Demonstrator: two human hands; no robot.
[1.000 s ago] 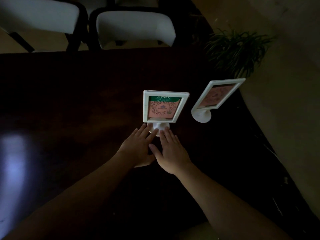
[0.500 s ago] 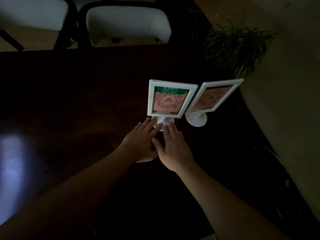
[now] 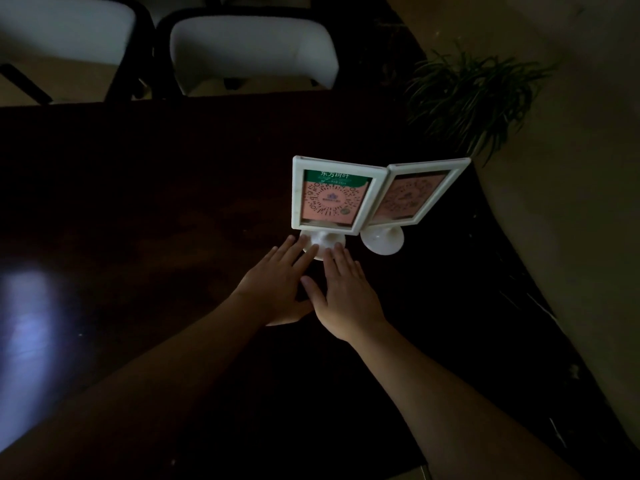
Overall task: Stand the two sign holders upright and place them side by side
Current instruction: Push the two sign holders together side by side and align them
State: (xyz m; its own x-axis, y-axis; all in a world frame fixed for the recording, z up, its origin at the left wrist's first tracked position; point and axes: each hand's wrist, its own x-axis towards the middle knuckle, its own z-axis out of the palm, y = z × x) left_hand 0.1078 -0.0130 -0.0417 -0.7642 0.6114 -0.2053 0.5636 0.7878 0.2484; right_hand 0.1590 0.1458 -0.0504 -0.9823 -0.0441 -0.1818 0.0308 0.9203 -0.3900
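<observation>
**Two Sign Holders Standing Shoulder to Shoulder**

Dim light in here, but the action is plain enough. On the dark desk (image 3: 145, 188) both sign holders are upright on their round white bases. The left sign holder (image 3: 334, 197) faces us squarely, pink card with a green band across the top. The right sign holder (image 3: 414, 197) stands just beside it, angled away, and its frame edge meets the left one's frame at the inner corner, or so it looks from here; the two bases sit near each other with a slim gap between.

Now the hands. The left hand (image 3: 277, 289) lies flat, fingers spread, fingertips on the rim of the left holder's base. The right hand (image 3: 348, 296) is flat and open too, fingertips at the same base from the other side. Neither hand grips anything; the thumbs overlap between them.

Beyond the desk, two white chairs (image 3: 249, 50) are tucked in, and a potted plant (image 3: 474, 95) stands off the far right corner.
</observation>
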